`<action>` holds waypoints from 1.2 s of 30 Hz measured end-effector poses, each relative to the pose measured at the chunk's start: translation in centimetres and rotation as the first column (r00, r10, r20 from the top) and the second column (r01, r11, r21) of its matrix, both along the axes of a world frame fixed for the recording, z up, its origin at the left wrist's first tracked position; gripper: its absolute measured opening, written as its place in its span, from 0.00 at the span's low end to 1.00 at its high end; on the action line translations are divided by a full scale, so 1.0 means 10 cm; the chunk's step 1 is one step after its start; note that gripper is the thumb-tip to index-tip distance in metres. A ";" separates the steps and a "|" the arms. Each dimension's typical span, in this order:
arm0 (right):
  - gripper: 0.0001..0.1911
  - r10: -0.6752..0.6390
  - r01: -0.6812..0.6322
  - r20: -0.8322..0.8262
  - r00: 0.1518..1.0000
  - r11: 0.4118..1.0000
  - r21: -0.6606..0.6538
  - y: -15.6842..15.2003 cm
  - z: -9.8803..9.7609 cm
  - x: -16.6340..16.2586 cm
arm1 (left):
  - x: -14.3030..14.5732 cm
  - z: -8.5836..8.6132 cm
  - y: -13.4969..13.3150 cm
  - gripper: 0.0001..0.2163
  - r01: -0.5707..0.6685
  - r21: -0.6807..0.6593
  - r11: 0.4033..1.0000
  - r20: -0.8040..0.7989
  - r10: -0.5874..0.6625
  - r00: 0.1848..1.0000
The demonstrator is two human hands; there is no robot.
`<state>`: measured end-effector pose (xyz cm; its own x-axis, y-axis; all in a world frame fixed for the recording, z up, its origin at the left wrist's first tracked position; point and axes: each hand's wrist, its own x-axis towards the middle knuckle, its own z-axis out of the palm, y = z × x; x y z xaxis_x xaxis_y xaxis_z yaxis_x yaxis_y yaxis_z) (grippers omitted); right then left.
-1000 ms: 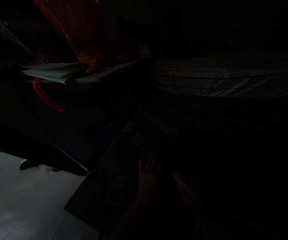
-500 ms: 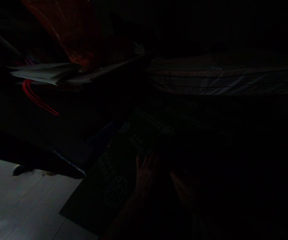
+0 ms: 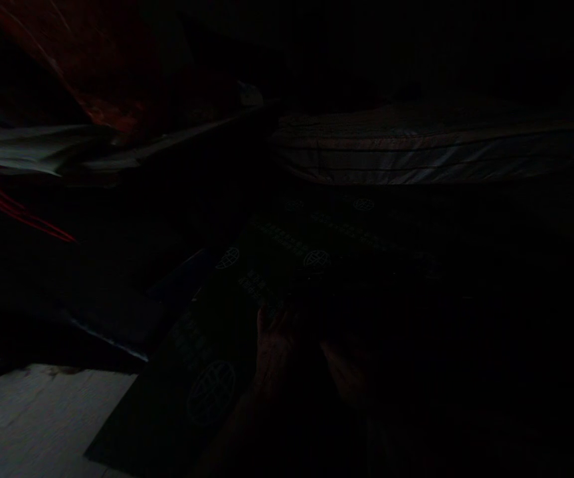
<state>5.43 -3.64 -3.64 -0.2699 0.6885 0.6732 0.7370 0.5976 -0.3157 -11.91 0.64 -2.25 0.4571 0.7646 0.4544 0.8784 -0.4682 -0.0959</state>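
The scene is very dark. My left hand [image 3: 274, 352] rests on a dark sheet [image 3: 212, 372] printed with pale globe marks and lines of text, its fingers stretched forward and lying flat. My right hand [image 3: 341, 375] is a faint shape just right of it, over the same sheet; its fingers are lost in shadow. The sheet runs from the lower left up toward the middle, and nothing can be made out in either hand.
A pale plank floor [image 3: 28, 418] shows at the lower left. A dark low ledge [image 3: 112, 325] borders it. Red cords [image 3: 12, 206] and pale sheets [image 3: 28, 149] lie at the left, an orange-red surface [image 3: 92, 73] above, a striped padded bundle [image 3: 416, 149] behind.
Everything has slid leftward and slightly down in view as the head turned right. Both hands keep their place on the printed sheet.
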 end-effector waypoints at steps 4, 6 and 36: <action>0.15 -0.006 0.006 0.007 1.000 1.000 -0.005 -0.01 -0.06 -0.03 | 0.01 0.01 0.00 0.13 0.082 0.031 0.996 0.016 -0.083 0.996; 0.14 -0.011 0.011 0.011 1.000 1.000 -0.002 -0.04 -0.11 -0.06 | -0.01 0.01 0.02 0.14 0.128 -0.003 0.992 0.009 -0.128 0.992; 0.10 -0.009 0.006 -0.021 1.000 0.988 -0.152 -0.20 0.11 -0.08 | 0.25 -0.02 0.07 0.16 0.327 -0.111 0.939 0.085 -0.319 0.944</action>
<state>4.58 -5.65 -2.55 -0.2509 0.7852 0.5661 0.7331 0.5361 -0.4186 -9.39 1.31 -2.47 0.6614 0.6322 0.4035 0.6806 -0.7320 0.0313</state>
